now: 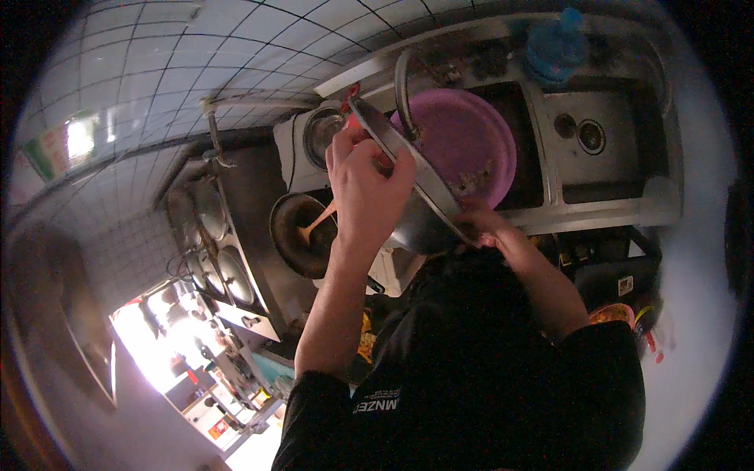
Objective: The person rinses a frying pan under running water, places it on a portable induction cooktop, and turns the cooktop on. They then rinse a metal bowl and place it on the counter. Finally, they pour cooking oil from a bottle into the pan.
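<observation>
A wide metal pan (426, 223) is tipped up on its side in front of my body, its rim slanting from upper left to lower right. My left hand (365, 184) is closed at the pan's upper left end, beside a red piece whose kind I cannot make out. At the lower right end, my right hand (488, 225) grips the rim. Just beyond the pan, a pink basin (479, 133) sits in the left sink bowl, with small pale bits inside. A curved faucet (403, 82) reaches over the basin's left edge.
Left of my left hand stands a dark wok (287, 224) with a wooden spatula (316, 222). A round pot (320, 135) stands behind it. The second sink bowl (620, 169) is at right, near a blue plastic container (554, 53). Pot lids (234, 275) lie at far left.
</observation>
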The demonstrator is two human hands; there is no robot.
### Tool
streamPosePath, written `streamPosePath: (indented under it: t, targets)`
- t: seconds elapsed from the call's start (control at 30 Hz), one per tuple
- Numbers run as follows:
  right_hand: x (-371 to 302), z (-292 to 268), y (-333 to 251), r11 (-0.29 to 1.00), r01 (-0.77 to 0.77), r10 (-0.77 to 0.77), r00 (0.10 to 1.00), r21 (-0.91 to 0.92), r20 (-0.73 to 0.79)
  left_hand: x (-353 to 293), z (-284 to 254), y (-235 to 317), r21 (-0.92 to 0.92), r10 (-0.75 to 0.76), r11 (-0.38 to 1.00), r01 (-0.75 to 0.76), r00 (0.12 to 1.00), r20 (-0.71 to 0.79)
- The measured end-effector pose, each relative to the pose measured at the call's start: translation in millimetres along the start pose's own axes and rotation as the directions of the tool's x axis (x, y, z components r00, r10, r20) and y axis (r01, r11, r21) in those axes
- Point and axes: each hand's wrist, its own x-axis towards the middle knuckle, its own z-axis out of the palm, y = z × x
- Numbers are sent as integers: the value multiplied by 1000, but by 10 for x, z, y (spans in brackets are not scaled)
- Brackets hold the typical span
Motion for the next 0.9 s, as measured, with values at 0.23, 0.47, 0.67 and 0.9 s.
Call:
streamPosePath:
  t: [0.23, 0.47, 0.67, 0.9]
  targets:
    - [25, 125, 48, 999, 40, -40, 999, 13, 4, -77, 6, 15, 104, 50, 994, -44, 997, -54]
    - [-280, 354, -202, 981, -40, 41, 999, -190, 2, -222, -82, -99, 62, -73, 995, 77, 995, -68]
    - [-192, 416, -79, 983, 101, -114, 991, -153, -75, -713, -406, -390, -59, -255, 966, 251, 965, -59]
    - [-356, 496, -44, 864, 279, -374, 913, -419, -163, -1842, -644, -1174, -646, -617, 580, 495, 785, 47]
